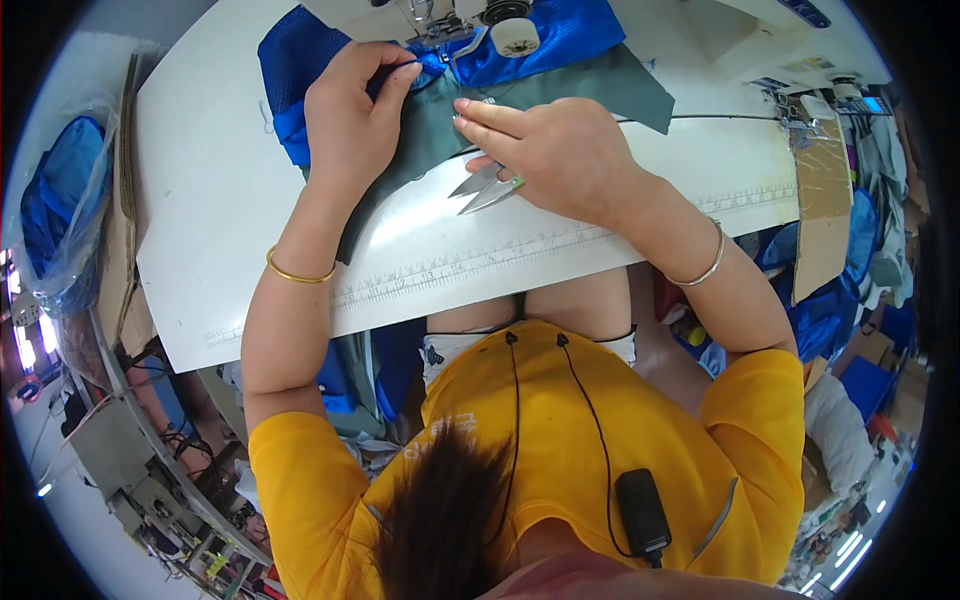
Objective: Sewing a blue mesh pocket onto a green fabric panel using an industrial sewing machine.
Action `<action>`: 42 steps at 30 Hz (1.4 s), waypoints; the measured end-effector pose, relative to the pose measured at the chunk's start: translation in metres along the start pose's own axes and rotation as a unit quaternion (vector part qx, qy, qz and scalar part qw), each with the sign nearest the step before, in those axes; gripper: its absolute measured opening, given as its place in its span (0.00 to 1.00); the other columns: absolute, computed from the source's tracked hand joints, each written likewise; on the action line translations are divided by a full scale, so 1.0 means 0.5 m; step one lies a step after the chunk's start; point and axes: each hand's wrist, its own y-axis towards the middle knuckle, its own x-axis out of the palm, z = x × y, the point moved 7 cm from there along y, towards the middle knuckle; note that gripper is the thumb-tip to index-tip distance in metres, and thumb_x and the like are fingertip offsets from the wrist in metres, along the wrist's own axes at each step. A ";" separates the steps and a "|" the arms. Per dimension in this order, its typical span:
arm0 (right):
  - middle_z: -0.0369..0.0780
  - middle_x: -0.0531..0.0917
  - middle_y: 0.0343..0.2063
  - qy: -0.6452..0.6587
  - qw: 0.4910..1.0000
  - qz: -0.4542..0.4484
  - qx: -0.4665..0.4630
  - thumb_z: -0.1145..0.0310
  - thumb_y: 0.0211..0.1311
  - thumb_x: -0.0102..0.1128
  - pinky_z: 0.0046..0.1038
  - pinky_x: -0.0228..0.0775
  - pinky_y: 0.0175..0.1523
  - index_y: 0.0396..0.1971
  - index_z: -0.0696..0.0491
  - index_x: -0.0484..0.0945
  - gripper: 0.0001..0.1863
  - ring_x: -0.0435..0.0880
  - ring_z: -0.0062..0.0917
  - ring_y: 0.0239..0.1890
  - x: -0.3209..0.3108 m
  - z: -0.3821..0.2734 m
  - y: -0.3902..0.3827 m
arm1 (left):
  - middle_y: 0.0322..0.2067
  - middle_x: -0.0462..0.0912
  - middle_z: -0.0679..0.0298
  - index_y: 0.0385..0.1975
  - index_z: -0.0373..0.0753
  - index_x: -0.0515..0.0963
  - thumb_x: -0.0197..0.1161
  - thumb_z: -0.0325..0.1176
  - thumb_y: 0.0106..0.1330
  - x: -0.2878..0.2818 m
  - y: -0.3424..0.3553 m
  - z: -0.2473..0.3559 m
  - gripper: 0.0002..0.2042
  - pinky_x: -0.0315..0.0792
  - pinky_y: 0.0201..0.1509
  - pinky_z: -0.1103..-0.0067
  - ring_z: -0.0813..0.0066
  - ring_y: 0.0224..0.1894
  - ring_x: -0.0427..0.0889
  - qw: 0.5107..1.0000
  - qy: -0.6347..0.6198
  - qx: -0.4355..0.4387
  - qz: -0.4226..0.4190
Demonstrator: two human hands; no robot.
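Observation:
My left hand (355, 110) pinches the edge of a bright blue fabric piece (570, 40) between thumb and forefinger, just left of the sewing machine's presser foot (448, 62). Under the blue lies a grey-green fabric piece (615, 85), spread toward me over the white table. My right hand (570, 155) rests to the right of the foot, its first fingers stretched flat on the grey-green cloth. A pair of thread snips (488, 192) is tucked in that hand's lower fingers, blades pointing left and spread apart. The curled fingers partly hide the handles.
The white table (225, 200) has a printed ruler (480, 265) along its near edge. The sewing machine's needle area (515, 35) overhangs the cloth. At left hangs a clear bag of blue pieces (65, 190); cardboard (825, 210) and more blue items sit at right.

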 end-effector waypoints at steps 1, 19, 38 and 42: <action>0.33 0.84 0.57 -0.006 1.000 0.008 -0.011 0.62 0.63 0.63 0.28 0.78 0.34 0.51 0.51 0.85 0.18 0.88 0.24 0.34 0.000 -0.003 0.000 | 0.36 0.85 0.58 0.35 0.36 0.83 0.70 0.28 0.61 -0.002 0.000 -0.004 0.05 0.77 0.44 0.74 0.59 0.39 0.85 1.000 0.001 0.001 -0.001; 0.35 0.81 0.33 -0.054 0.996 0.054 -0.034 0.71 0.56 0.64 0.26 0.78 0.31 0.50 0.48 0.83 0.19 0.85 0.25 0.30 -0.015 0.006 0.041 | 0.36 0.82 0.61 0.33 0.34 0.85 0.68 0.21 0.54 -0.031 -0.059 0.068 0.07 0.76 0.46 0.73 0.64 0.40 0.79 0.962 0.119 0.206 -0.133; 0.36 0.78 0.34 -0.006 0.997 0.072 -0.041 0.70 0.54 0.64 0.30 0.77 0.28 0.37 0.49 0.83 0.09 0.84 0.27 0.26 0.006 0.013 0.044 | 0.26 0.79 0.61 0.26 0.36 0.82 0.69 0.22 0.54 0.003 -0.041 0.049 0.03 0.70 0.37 0.70 0.62 0.33 0.76 0.995 0.041 0.090 -0.032; 0.36 0.78 0.34 -0.008 0.997 0.071 -0.036 0.70 0.54 0.64 0.30 0.78 0.29 0.37 0.49 0.83 0.09 0.85 0.27 0.27 0.009 0.015 0.042 | 0.26 0.80 0.62 0.28 0.35 0.83 0.69 0.22 0.57 -0.004 -0.042 0.018 0.02 0.71 0.37 0.75 0.68 0.31 0.76 0.997 -0.062 -0.040 -0.021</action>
